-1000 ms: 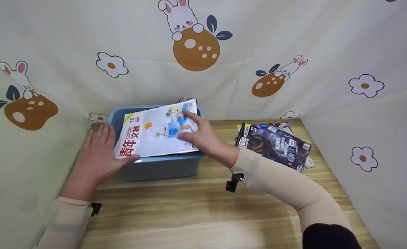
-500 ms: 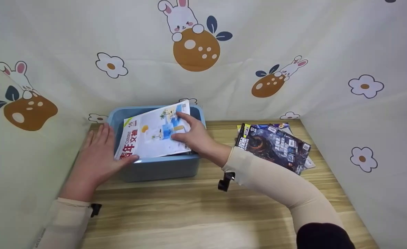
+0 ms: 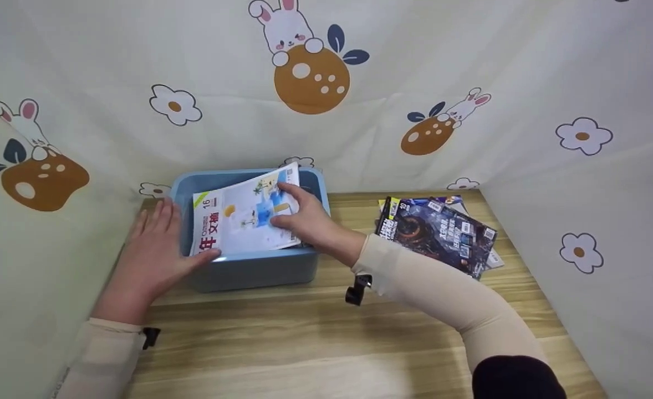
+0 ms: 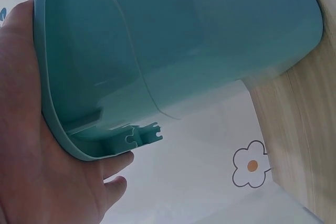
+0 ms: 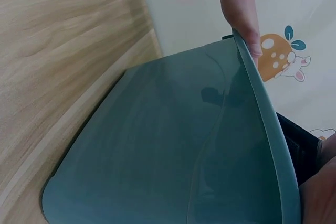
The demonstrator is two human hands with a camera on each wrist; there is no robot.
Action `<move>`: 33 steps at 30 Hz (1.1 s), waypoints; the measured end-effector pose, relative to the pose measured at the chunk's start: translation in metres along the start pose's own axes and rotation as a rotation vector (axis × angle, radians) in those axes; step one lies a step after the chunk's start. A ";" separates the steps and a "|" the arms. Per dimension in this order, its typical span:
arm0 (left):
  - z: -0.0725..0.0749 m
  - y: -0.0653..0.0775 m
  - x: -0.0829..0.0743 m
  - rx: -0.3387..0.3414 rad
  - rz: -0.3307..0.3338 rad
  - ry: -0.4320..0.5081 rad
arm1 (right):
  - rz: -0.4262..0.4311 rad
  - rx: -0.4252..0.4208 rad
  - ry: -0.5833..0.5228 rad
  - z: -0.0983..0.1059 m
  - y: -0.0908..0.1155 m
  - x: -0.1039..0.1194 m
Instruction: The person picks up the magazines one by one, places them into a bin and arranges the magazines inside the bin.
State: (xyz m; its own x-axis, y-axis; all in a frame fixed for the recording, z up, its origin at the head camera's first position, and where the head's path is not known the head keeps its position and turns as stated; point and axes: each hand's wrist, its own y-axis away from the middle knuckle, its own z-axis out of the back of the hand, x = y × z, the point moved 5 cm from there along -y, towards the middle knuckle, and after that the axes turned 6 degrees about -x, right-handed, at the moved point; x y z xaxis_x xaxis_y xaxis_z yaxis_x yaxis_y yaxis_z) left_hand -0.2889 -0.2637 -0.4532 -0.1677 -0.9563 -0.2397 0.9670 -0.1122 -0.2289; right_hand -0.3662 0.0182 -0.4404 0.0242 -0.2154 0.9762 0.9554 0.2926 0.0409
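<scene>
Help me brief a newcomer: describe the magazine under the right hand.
On the wood-grain table, find the blue bin, left. The white magazine lies slanted in its mouth, under the right hand. Its ice-pop picture and red title distinguish it from the dark magazine outside.

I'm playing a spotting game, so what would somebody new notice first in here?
Probably the bright ice-lolly magazine, slanting at the mouth of the blue bin, with the right hand on its cover. Next might come the big printed rabbit, at the top middle of the backdrop. Then perhaps the dark-topped magazine pile, right of the blue bin.
</scene>
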 end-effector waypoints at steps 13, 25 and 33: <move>-0.002 0.001 -0.003 0.020 0.003 -0.032 | 0.179 -0.113 0.163 0.008 0.000 0.008; 0.001 0.001 -0.003 -0.005 -0.008 -0.053 | 0.317 -0.239 0.178 0.073 0.012 -0.003; 0.001 0.002 -0.003 0.010 0.004 -0.046 | 0.220 -0.388 0.150 0.154 0.033 -0.046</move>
State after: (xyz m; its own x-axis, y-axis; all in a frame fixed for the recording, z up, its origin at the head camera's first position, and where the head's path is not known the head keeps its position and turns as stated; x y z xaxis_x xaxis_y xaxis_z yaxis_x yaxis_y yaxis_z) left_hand -0.2858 -0.2611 -0.4516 -0.1547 -0.9682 -0.1967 0.9695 -0.1104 -0.2188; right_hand -0.3808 0.1817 -0.4514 0.2537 -0.3278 0.9100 0.9614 -0.0177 -0.2744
